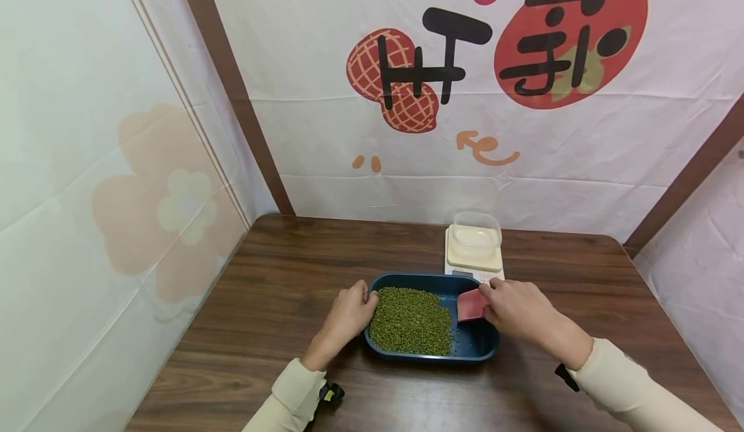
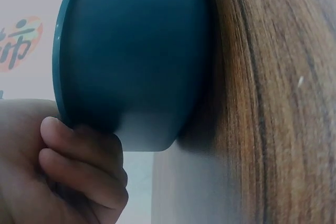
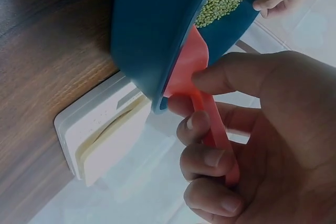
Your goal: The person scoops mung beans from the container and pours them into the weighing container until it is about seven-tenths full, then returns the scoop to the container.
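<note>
A dark blue oblong tub [image 1: 473, 348] stands on the table, with green mung beans [image 1: 409, 322] heaped over its left and middle part. My left hand [image 1: 351, 312] grips the tub's rim at the left end; in the left wrist view its fingers [image 2: 86, 166] are curled at the rim. With my right hand [image 1: 520, 306] I hold a pink scoop [image 1: 471, 305] by its handle, the scoop's head inside the tub's right end. In the right wrist view, thumb and fingers wrap the scoop's handle [image 3: 220, 142]. Whether beans lie in the scoop, I cannot tell.
Just behind the tub's right half sits a white kitchen scale [image 1: 456, 269], with a clear plastic container [image 1: 478, 235] on its pan. The brown wooden table [image 1: 279, 283] ends at a printed cloth backdrop [image 1: 325, 128]. More cloth hangs on both sides.
</note>
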`<state>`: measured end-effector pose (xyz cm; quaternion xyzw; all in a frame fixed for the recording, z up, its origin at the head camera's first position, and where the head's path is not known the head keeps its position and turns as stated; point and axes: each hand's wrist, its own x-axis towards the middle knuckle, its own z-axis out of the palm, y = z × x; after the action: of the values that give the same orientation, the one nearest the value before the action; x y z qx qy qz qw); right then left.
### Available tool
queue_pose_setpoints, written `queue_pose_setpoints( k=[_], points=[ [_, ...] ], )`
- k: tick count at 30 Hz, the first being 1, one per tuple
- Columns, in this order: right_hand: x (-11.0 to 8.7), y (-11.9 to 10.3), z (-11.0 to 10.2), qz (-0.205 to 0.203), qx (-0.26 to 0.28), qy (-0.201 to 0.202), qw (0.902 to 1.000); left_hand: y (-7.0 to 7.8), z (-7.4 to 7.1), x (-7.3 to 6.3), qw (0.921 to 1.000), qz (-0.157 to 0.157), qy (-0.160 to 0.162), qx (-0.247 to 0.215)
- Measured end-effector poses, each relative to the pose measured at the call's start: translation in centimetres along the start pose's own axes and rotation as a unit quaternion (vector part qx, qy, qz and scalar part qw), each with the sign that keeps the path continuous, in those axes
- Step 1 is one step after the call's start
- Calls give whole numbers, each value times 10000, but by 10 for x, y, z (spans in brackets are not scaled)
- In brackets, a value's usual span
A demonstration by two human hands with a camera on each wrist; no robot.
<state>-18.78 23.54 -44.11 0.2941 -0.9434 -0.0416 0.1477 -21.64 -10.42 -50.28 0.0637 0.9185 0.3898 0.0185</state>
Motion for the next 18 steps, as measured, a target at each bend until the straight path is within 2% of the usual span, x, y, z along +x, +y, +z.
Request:
queue_pose_setpoints(
  k=[12, 18],
  points=[
    [10, -3, -1, -22, 435, -406, 9982, 0, 1, 0, 9997, 67, 188, 170],
    [16, -4, 2, -176, 525, -306, 9980, 0, 1, 1, 9995, 70, 181, 266]
  ],
)
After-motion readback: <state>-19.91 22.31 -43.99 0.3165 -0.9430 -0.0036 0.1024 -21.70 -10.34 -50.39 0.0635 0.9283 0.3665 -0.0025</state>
